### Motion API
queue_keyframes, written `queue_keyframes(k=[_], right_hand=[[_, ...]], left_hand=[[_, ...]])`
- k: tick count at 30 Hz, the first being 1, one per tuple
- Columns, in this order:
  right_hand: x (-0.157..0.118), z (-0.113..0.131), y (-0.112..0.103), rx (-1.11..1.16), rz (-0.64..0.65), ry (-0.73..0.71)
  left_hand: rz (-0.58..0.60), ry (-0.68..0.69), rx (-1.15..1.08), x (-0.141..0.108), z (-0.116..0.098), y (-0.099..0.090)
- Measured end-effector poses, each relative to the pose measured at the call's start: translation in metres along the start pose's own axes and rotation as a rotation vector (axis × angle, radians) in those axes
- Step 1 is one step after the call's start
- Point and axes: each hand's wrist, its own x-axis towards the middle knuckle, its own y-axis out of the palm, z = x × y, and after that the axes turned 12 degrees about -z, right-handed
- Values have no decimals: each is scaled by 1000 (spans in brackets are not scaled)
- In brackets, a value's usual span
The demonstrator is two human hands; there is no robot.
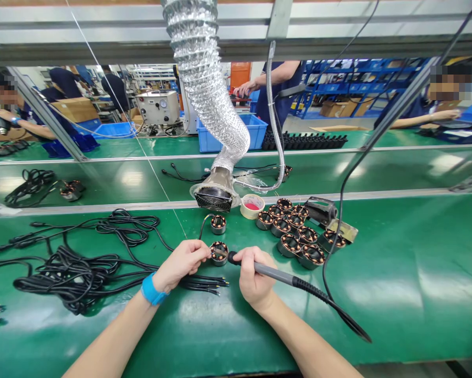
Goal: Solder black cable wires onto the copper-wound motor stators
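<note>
My right hand (255, 275) is closed round the grey handle of a soldering iron (277, 274), its tip over a round motor stator (219, 254) with copper windings. At that stator's left edge my left hand (188, 260) pinches something too small to make out. A second stator (218, 224) with a black cable attached sits just behind. Below my left hand lie several black cable ends (208, 284) with bare tips. More stators (293, 231) stand grouped to the right.
Coiled black cables (78, 273) cover the left of the green table (401, 294). A fume hose (216, 105) hangs over the middle. A tape roll (252, 206) and a black holder (321, 210) stand behind. People work beyond the frame.
</note>
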Motion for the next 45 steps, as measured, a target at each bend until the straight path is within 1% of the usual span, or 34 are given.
queue_keyframes(k=[9,16,20,25,33,45], right_hand=[[2,2,0,-25,15,-14],[2,3,0,22,61,-21],[1,3,1,21,48,-10],[2,2,1,20,60,-12],[3,1,0,4,4,-9],[3,1,-1,5,-1,-5]], left_hand=[[-4,2,6,0,1,-1],[-14,12,10,0,-1,1],[-21,7,11,0,-2,1],[-26,6,15,0,-1,0],[-22,-4,7,0,-1,0],[-24,3,2,-1,-1,1]])
